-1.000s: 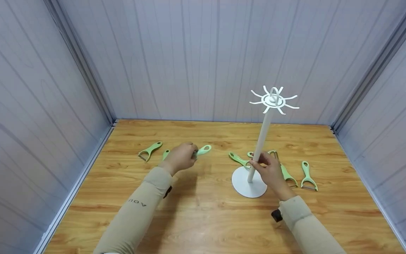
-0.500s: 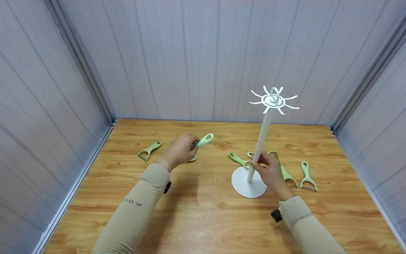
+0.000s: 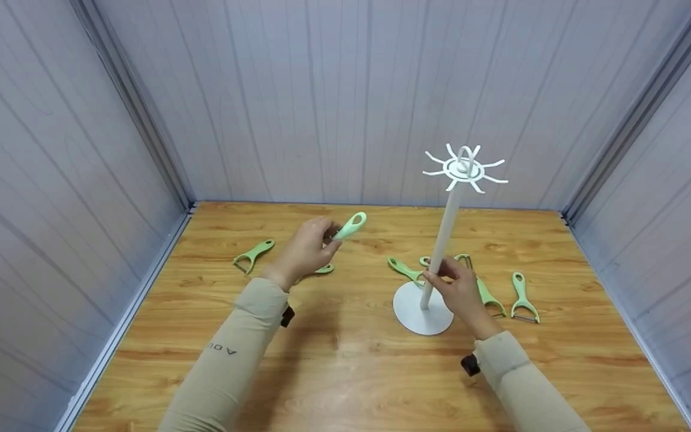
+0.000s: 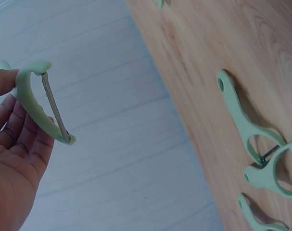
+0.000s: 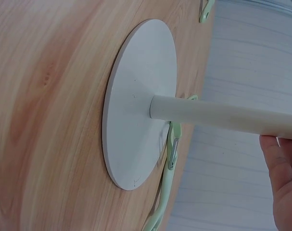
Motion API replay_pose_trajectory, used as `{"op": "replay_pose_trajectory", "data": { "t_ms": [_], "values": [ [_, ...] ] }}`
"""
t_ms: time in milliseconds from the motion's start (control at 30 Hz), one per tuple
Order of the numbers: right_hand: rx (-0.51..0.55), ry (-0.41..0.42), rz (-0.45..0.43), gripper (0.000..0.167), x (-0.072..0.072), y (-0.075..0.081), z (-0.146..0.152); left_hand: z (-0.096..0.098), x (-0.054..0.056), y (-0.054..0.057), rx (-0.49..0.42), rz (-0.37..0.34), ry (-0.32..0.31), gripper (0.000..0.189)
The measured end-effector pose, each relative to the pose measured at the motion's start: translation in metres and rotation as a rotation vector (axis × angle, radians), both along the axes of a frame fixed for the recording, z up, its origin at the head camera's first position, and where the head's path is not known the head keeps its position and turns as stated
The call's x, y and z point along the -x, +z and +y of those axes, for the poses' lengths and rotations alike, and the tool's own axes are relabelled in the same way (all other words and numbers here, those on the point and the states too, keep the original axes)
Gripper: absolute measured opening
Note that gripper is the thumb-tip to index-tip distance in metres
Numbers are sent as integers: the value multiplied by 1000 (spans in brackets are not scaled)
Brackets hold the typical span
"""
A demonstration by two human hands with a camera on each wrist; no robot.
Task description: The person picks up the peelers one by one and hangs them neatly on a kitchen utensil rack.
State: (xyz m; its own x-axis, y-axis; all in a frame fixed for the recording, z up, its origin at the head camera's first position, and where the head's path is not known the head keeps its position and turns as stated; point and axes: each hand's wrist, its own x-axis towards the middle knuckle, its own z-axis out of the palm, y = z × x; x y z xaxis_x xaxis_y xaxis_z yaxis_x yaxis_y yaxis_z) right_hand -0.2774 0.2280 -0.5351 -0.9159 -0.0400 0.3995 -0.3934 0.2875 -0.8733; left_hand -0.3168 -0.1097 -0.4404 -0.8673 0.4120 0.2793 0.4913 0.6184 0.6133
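Observation:
My left hand (image 3: 306,249) grips a light green Y-shaped peeler (image 3: 352,226) by its head end. The handle, with a hanging hole, points up and to the right above the table. In the left wrist view the thumb and fingers pinch the frame, and the peeler's metal blade (image 4: 56,108) faces outward. With thumb and fingers, my right hand (image 3: 464,291) holds the white pole (image 3: 446,228) of an upright stand low down, above its round base (image 3: 411,315). A ring of curved hooks (image 3: 464,170) tops the stand, with nothing hanging on it.
Behind the left hand lie one green peeler (image 3: 252,257) and another, partly hidden peeler (image 3: 324,269). Several more surround the stand, including a peeler (image 3: 404,269) behind the base and a peeler (image 3: 520,300) at far right. Pale panel walls (image 3: 345,108) enclose the wooden table (image 3: 345,372).
My left hand has lifted the peeler up and slightly away, uncovering part of another peeler beneath. The right hand stays on the pole, and the stand has not moved.

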Motion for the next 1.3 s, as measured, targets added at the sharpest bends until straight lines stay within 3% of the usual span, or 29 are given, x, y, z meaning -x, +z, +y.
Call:
{"op": "replay_pose_trajectory", "data": {
  "t_ms": [400,833,1300],
  "values": [
    [4,7,8,19,1,-4,1,10,-9,6,-157,13,-37,22],
    [17,-4,4,19,1,-6,0,24,-16,30,-268,156,-97,20],
    [-9,7,67,19,2,-2,0,38,-21,55,-337,172,-161,18]
  ]
}}
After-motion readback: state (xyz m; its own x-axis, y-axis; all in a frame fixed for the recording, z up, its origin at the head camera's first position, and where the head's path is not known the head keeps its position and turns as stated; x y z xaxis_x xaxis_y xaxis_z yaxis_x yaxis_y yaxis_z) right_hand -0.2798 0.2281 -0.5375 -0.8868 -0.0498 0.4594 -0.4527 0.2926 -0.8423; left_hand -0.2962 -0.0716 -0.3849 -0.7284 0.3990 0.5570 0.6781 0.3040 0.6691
